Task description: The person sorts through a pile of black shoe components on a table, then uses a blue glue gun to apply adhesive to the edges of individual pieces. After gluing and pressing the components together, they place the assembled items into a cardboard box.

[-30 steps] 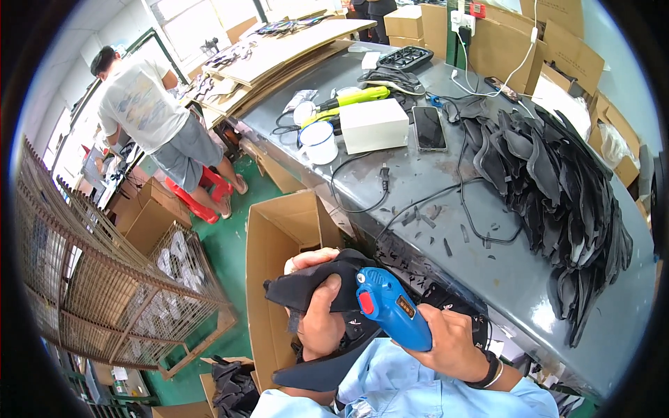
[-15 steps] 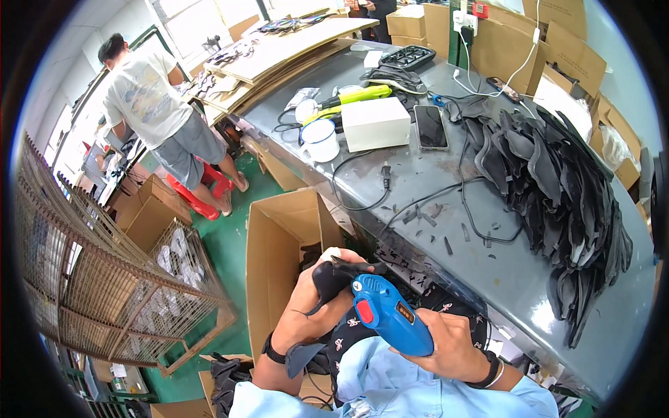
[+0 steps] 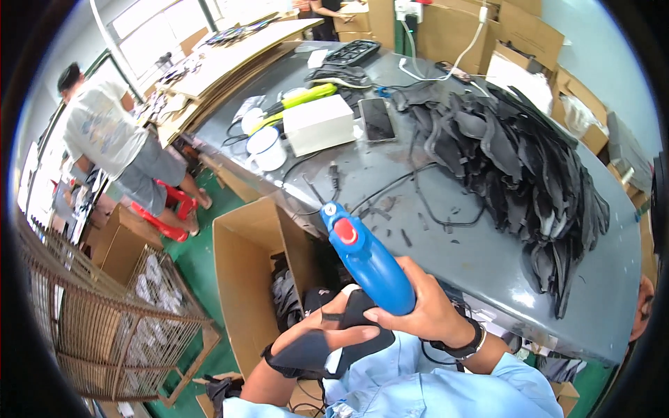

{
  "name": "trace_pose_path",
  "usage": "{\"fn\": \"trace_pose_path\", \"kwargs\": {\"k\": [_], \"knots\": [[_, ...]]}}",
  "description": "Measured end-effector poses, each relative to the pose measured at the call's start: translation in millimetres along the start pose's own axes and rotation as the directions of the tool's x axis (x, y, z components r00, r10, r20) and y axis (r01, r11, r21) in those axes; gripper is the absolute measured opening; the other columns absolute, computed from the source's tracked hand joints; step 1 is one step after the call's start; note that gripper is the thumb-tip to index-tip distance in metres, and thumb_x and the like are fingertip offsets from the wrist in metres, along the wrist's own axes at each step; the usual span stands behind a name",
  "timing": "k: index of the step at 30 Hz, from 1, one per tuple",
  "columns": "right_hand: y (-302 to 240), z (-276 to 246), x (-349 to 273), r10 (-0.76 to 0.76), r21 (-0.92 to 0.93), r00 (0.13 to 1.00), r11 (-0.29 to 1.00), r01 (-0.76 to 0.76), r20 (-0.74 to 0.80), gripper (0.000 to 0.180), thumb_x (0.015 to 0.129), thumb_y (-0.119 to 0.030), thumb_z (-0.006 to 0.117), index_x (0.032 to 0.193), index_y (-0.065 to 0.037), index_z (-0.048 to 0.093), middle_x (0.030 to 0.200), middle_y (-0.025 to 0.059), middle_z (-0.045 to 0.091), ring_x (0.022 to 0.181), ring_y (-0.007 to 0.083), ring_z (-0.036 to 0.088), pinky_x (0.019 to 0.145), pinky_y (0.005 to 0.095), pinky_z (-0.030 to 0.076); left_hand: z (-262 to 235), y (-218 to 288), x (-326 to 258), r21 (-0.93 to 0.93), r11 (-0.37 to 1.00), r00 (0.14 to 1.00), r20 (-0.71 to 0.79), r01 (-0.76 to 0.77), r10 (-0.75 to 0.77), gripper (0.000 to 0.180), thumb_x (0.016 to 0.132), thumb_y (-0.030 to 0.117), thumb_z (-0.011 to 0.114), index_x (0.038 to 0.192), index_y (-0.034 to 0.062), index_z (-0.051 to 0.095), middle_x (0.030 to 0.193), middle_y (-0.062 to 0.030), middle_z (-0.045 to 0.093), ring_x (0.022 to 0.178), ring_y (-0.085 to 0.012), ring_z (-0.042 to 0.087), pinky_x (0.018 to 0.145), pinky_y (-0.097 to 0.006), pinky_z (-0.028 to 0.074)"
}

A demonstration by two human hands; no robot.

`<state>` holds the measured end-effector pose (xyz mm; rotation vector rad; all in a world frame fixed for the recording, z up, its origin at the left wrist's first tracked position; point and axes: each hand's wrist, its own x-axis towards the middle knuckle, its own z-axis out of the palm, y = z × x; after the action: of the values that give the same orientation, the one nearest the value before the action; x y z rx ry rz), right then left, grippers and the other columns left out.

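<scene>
My right hand (image 3: 426, 311) grips a blue electric hand tool (image 3: 364, 258) with a red button, its nose pointing up and away over the table edge. My left hand (image 3: 322, 333) holds a flat black shaped piece (image 3: 327, 344) just below the tool, over my lap. An open cardboard box (image 3: 240, 279) stands on the floor right in front of my hands, with several black pieces inside. A big heap of black pieces (image 3: 516, 167) lies on the grey table (image 3: 481, 258) to the right.
On the table's far part are a white box (image 3: 317, 124), a white mug (image 3: 266, 148), a phone (image 3: 378, 118), a yellow-green tool (image 3: 300, 102) and black cables. A person (image 3: 111, 143) bends over at the left. A wire cage (image 3: 90, 313) stands at lower left.
The black piece has dropped lower in my left hand, and the blue tool has swung up so its nose points toward the table.
</scene>
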<state>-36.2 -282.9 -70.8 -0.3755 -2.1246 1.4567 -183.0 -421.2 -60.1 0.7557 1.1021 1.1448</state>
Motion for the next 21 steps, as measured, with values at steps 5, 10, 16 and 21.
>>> {"fn": "trace_pose_path", "kwargs": {"k": [5, 10, 16, 21], "knots": [[7.3, -13.7, 9.0, 0.126, 0.197, 0.978, 0.976, -0.092, -0.165, 0.056, 0.074, -0.023, 0.076, 0.116, -0.001, 0.046, 0.078, 0.0025, 0.056, 0.069, 0.0141, 0.058, 0.067, 0.0282, 0.048, -8.5, -77.1, 12.0, -0.508, 0.856, 0.996, -0.049, -0.094, 0.08, 0.067, 0.087, 0.035, 0.063, 0.136, 0.0008, 0.032, 0.127, -0.0093, 0.047, 0.117, -0.0193, 0.046, 0.101, -0.034, 0.035], [3.2, 1.7, 7.9, -0.091, -0.111, 0.956, 0.992, 0.062, -0.28, 0.06, 0.072, -0.03, 0.08, 0.112, 0.001, 0.048, 0.077, 0.0147, 0.064, 0.066, 0.0255, 0.066, 0.057, 0.0337, 0.051, 37.3, -57.4, 35.7, -0.387, 0.655, 0.726, -0.572, -0.649, 0.382, 0.058, 0.088, 0.039, 0.06, 0.131, 0.0068, 0.038, 0.131, -0.0126, 0.044, 0.119, -0.0238, 0.046, 0.102, -0.039, 0.036], [12.6, 6.7, -18.3, -0.184, -0.439, 0.974, 0.892, 0.109, -0.133, 0.061, 0.068, -0.03, 0.082, 0.107, 0.004, 0.049, 0.071, 0.0154, 0.062, 0.061, 0.0306, 0.064, 0.053, 0.0359, 0.05, 12.7, -30.5, 30.8, -0.078, 0.507, 0.378, -0.764, -0.859, 0.523, 0.034, 0.096, 0.036, 0.045, 0.118, 0.0101, 0.046, 0.123, -0.009, 0.05, 0.114, -0.0211, 0.05, 0.1, -0.037, 0.038], [15.8, 16.9, -29.4, -0.193, -0.477, 0.979, 0.867, 0.142, -0.059, 0.055, 0.068, -0.027, 0.081, 0.103, 0.003, 0.051, 0.069, 0.0133, 0.062, 0.055, 0.0282, 0.063, 0.05, 0.0344, 0.049, 1.3, -29.6, 24.2, 0.111, 0.418, 0.191, -0.765, -0.902, 0.615, 0.036, 0.094, 0.035, 0.049, 0.116, 0.0075, 0.044, 0.124, -0.0137, 0.05, 0.115, -0.0245, 0.049, 0.101, -0.041, 0.039]]}}
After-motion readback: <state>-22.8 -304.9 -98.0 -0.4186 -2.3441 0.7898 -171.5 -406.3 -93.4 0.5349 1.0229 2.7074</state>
